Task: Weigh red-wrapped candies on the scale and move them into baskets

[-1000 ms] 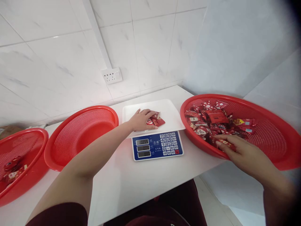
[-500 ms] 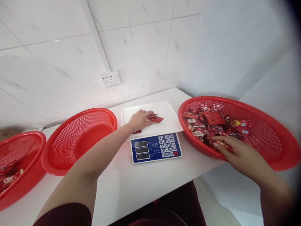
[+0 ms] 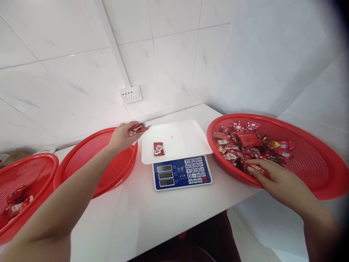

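Observation:
My left hand [image 3: 123, 136] is closed on a few small red snack packets [image 3: 137, 128], above the right rim of the middle red basket [image 3: 63, 174]. On the white scale tray [image 3: 182, 136] one red packet [image 3: 158, 149] with a pale label lies near the front left corner. The scale's blue panel [image 3: 182, 174] faces me, its displays lit too faintly to read surely. My right hand [image 3: 272, 177] is at the front edge of the right red basket [image 3: 321, 160], fingers closed on a red snack packet [image 3: 257, 169]. Many similar packets [image 3: 248, 140] fill that basket's left side.
At the far left, another red basket [image 3: 40, 158] holds several red packets [image 3: 16, 203]. A socket plate [image 3: 131, 95] is on the tiled wall behind the white table [image 3: 152, 214]. A brown item [image 3: 16, 160] stands at the left against the wall.
My left hand has lifted packets off the scale tray and moved left over the middle basket, leaving one packet on the tray. My right hand stays in the right basket.

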`<state>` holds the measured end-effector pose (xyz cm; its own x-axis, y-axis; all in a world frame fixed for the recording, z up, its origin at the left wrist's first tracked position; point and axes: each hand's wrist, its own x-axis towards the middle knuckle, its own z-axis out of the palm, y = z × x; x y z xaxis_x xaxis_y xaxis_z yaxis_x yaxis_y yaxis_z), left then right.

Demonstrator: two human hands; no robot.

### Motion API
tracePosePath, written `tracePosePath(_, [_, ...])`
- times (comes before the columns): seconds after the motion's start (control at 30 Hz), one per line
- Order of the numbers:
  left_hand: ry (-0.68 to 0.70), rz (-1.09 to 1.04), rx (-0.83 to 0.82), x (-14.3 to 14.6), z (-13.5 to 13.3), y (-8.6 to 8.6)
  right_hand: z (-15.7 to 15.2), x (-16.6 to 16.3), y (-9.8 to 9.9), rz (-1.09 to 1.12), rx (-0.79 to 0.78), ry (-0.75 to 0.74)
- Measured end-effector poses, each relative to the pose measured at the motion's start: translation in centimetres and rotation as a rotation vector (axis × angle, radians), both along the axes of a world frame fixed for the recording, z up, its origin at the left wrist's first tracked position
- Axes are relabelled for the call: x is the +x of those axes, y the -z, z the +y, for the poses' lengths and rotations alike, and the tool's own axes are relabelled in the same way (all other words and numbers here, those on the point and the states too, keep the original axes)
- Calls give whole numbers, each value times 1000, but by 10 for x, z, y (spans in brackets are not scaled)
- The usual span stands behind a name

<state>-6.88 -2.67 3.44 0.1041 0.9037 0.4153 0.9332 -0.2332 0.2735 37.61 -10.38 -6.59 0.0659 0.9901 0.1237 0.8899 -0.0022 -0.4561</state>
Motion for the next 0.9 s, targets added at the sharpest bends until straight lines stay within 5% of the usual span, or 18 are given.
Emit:
tracePosePath(0.13, [-157,67,-189,-51,-26,6,2,2,3,11,-14,-2])
tracePosePath(0.27, [-89,181,-456,-69,-39,12,2,3,4,9,-16,-6])
tracePosePath(0.47, [115,160,-398,-9,-28,16,2,1,3,21,-28,10])
tracePosePath(0.67, [311,102,-461,57,0,48,-1,-2,-1,16,-36,48])
tracePosePath(0.77, [281,42,-420,63,2,50,-2,-4,-5,17,-36,36])
tracePosePath(0.9, [112,-45,-306,38,-12,25,-1,-4,-4,22,-38,39])
